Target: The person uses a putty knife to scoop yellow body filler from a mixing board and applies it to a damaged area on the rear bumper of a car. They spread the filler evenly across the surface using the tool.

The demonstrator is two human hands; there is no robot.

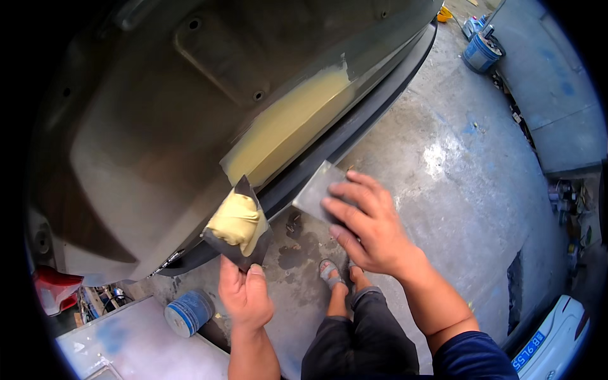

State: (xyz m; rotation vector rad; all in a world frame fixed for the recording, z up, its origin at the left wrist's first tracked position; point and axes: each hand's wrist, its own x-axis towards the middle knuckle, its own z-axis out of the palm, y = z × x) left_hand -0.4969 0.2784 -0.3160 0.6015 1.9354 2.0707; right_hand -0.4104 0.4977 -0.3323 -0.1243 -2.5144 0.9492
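My left hand (247, 292) is closed on the lower edge of a dark, flat putty spreader (244, 256). A thick lump of pale yellow body filler (235, 220) rests on it. In my right hand (372, 223) is a thin grey rectangular scraper (315, 192), fingers spread along one face and thumb beneath; it is apart from the car. Ahead of both hands, a smooth layer of yellow filler (292, 124) covers a long strip of the grey car panel (133, 164), just above its dark lower edge. The left spreader's top corner lies near the strip's near end.
Blue buckets stand on the concrete floor: one (190, 313) at lower left, another (481, 53) at far right. A red tail light (56, 290) sits at the left. A white car part (552, 342) with a blue plate is at lower right. My feet (330, 272) are below my hands.
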